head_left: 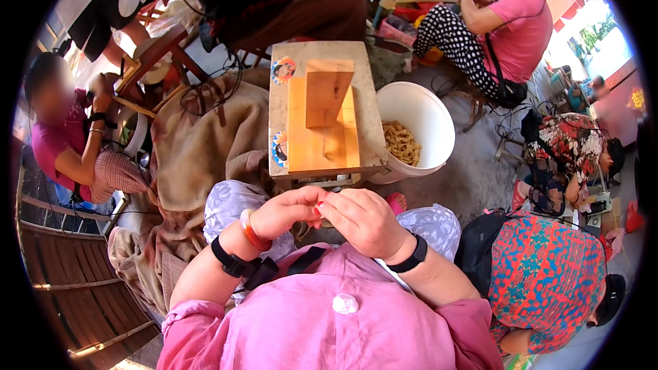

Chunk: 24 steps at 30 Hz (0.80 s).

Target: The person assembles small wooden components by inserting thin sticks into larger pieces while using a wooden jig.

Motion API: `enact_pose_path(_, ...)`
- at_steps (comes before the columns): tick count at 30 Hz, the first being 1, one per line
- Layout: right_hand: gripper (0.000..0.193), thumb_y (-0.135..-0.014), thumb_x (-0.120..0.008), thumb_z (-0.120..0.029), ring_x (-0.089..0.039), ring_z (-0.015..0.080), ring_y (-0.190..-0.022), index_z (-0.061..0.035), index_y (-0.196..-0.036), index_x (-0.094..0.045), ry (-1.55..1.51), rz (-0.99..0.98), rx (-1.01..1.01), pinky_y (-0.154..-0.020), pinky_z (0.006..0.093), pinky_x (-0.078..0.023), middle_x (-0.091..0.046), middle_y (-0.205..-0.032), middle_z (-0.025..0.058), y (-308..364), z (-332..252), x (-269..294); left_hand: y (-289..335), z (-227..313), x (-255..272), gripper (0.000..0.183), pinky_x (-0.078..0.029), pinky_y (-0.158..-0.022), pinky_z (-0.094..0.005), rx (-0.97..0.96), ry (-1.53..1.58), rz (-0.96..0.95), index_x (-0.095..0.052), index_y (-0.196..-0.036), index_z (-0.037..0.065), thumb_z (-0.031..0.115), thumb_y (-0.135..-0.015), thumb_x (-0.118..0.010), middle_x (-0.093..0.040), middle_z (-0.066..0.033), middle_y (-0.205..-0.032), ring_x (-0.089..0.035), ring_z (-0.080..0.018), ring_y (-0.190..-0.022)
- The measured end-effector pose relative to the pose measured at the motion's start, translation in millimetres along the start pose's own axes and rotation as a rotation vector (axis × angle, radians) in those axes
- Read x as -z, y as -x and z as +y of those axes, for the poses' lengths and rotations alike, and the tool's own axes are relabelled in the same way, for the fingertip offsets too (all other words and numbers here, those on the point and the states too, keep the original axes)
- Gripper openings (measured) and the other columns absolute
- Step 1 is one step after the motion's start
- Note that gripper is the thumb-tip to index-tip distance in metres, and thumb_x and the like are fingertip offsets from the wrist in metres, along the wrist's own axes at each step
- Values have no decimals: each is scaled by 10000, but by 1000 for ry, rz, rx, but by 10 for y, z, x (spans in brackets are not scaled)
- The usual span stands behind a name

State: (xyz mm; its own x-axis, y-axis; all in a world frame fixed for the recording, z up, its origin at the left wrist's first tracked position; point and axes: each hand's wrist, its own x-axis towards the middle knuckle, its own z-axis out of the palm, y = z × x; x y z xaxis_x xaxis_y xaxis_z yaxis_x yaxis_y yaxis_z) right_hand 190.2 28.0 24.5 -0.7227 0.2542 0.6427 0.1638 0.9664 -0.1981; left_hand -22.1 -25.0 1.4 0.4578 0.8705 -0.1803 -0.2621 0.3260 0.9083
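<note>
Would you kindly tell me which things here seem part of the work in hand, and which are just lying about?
Likely part of the work, being in front of the left hand and right hand:
wooden stand
small table
white bucket
yellowish pieces inside it

Seemingly just lying about:
brown cloth
slatted wooden surface, lower left

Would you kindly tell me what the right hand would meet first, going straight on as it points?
Most likely the bare left hand, directly ahead of the right hand; any gap between them is hard to judge.
</note>
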Motion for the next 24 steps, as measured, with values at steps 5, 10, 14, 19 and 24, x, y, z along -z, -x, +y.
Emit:
enact_pose_path(5,243,-785,-643,-44,-560,265,-687,-61,-1028,-635,88,124,-203,-600,390,-451,-568,-763,67,137,278,49,119,-135,230,178,-408,-636,-209,-28,-244,74,-592,-960,58,236,-971,-587,-559,37,-779,-498,-51,-702)
enact_pose_path(10,280,-820,-574,-42,-579,275,-720,-75,-1098,-571,-352,-151,-103,-649,390,-475,-563,-766,82,95,19,-69,-47,-171,-29,202,-456,-707,-236,-348,391,231,-609,-1133,39,92,-940,-581,-646,-34,-934,-576,-95,-835)
enact_pose_path(14,245,-788,-595,-44,-630,293,-773,-74,-1031,-589,-604,-136,-299,-669,388,-487,-633,-843,113,182,80,-206,-137,-145,-74,398,-496,-832,-320,-644,-1149,314,-589,-1240,64,-8,-851,-547,-652,-129,-1077,-636,-274,-941)
enact_pose_path(19,208,-749,-639,-42,-610,285,-720,-78,-949,-597,-280,8,-154,-655,380,-480,-616,-801,93,222,111,-230,-141,-236,-143,356,-485,-755,-291,-398,-652,140,-579,-1246,37,18,-902,-490,-635,-88,-916,-613,-196,-842)
enact_pose_path(24,265,-694,-665,-1,-592,298,-703,-75,-943,-612,-442,2,-152,-639,386,-471,-604,-801,102,178,112,-287,-107,-274,9,332,-454,-707,-242,-235,366,200,-561,-1255,8,35,-932,-487,-650,-54,-1042,-555,-109,-782)
